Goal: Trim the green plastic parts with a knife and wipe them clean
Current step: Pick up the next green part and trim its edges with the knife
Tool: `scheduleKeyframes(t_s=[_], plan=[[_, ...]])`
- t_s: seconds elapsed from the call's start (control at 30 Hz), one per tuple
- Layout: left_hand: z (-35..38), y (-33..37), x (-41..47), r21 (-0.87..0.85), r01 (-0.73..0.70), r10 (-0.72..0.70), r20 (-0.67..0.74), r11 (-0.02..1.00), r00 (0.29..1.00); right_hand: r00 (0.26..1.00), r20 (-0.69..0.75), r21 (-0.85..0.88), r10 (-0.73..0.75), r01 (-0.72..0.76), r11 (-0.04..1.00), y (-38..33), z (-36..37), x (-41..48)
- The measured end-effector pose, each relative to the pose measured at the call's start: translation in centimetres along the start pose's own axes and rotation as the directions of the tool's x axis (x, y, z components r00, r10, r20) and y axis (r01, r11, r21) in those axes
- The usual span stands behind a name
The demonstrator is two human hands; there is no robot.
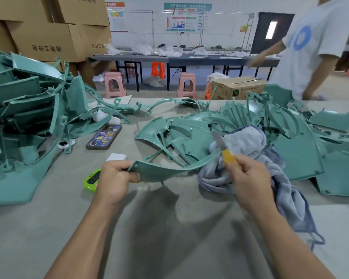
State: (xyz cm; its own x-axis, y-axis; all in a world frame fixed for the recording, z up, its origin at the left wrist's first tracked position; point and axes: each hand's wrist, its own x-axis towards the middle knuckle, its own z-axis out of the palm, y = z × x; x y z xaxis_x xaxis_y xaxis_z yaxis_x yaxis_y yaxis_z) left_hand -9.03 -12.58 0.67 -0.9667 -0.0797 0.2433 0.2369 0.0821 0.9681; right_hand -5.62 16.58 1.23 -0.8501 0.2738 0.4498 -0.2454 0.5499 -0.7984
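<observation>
A curved, matte teal-green plastic part (161,172) with a small hole near its left tip is held just above the desk (169,228). The left hand (114,178) pinches its left end, fingers curled over the edge. Its right end reaches toward the right hand (248,178), which is closed around the yellow handle of a knife (225,152), blade pointing up and away. A grey-blue cloth (244,143) lies bunched behind that hand. Heaps of similar green parts (28,117) flank both sides.

Setting: a factory workshop. Heaps of green plastic parts (28,109) cover the grey workbench (169,228). Behind the workbench stand stacked cardboard boxes (44,37), plastic stools (115,85), a long dark table (169,58) and printed wall charts (180,23).
</observation>
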Motion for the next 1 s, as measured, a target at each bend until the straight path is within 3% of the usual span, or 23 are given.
scheduleKeyframes(t_s=[0.07, 0.13, 0.2, 0.27, 0.33, 0.4, 0.5, 0.57, 0.63, 0.7, 0.77, 0.83, 0.87, 0.93, 1.0], plan=[[0.1, 0.2, -0.1, -0.025, 0.026, -0.026, -0.029, 0.999, 0.999, 0.969, 0.211, 0.092, -0.131, 0.114, 0.989, -1.0, 0.7, -1.2], [-0.1, 0.3, -0.1, -0.098, 0.07, -0.078, -0.074, 0.993, 0.994, 0.935, 0.317, 0.074, -0.159, 0.143, 0.987, -0.8, 1.6, -1.6], [-0.4, 0.3, 0.1, -0.15, 0.096, -0.116, -0.127, 0.984, 0.985, 0.975, 0.22, -0.079, -0.031, 0.049, 0.996, 0.2, 1.9, -0.7], [-0.7, 0.2, 0.3, -0.169, 0.102, -0.132, -0.176, 0.98, 0.975, 0.988, 0.015, -0.292, 0.155, -0.144, 0.946, 1.4, 0.9, 0.8], [-0.9, 0.2, 0.3, -0.198, 0.12, -0.165, -0.228, 0.973, 0.96, 0.971, -0.13, -0.31, 0.2, -0.232, 0.922, 2.0, -0.3, 1.5], [-0.9, 0.4, 0.4, -0.223, 0.132, -0.191, -0.267, 0.966, 0.945, 0.982, -0.157, -0.125, 0.105, -0.125, 0.984, 1.4, -0.7, 1.1], [-0.7, 0.2, 0.5, -0.206, 0.137, -0.196, -0.306, 0.969, 0.932, 0.998, -0.03, 0.085, -0.061, 0.064, 0.994, -1.1, 0.1, -0.8], [-0.6, 0.1, 0.4, -0.211, 0.138, -0.198, -0.295, 0.968, 0.935, 0.978, 0.14, 0.121, -0.157, 0.141, 0.983, -2.2, 1.2, -2.1], [-0.4, 0.2, 0.2, -0.22, 0.135, -0.197, -0.287, 0.966, 0.937, 0.949, 0.254, 0.042, -0.185, 0.18, 0.983, -2.2, 2.1, -2.8], [-0.1, 0.6, 0.0, -0.23, 0.148, -0.215, -0.298, 0.962, 0.93, 0.984, 0.163, -0.132, -0.07, 0.092, 0.987, -1.5, 2.3, -2.0], [0.0, 0.8, 0.0, -0.202, 0.151, -0.212, -0.323, 0.968, 0.922, 0.989, -0.039, -0.268, 0.145, -0.15, 0.952, -0.5, 1.3, -0.4], [0.2, 0.9, 0.0, -0.174, 0.136, -0.188, -0.327, 0.975, 0.926, 0.969, -0.161, -0.226, 0.186, -0.219, 0.949, 0.2, 0.4, 0.2], [0.3, 0.9, 0.0, -0.16, 0.129, -0.175, -0.322, 0.979, 0.93, 0.982, -0.135, -0.147, 0.132, -0.152, 0.977, 0.1, 0.3, 0.0], [0.6, 1.0, -0.2, -0.148, 0.128, -0.17, -0.315, 0.981, 0.934, 0.998, 0.051, 0.036, -0.032, 0.03, 0.999, -1.3, 1.1, -1.4], [0.4, 0.7, -0.1, -0.17, 0.129, -0.179, -0.319, 0.977, 0.931, 0.96, 0.254, 0.066, -0.117, 0.103, 0.992, -2.0, 2.5, -2.5]])
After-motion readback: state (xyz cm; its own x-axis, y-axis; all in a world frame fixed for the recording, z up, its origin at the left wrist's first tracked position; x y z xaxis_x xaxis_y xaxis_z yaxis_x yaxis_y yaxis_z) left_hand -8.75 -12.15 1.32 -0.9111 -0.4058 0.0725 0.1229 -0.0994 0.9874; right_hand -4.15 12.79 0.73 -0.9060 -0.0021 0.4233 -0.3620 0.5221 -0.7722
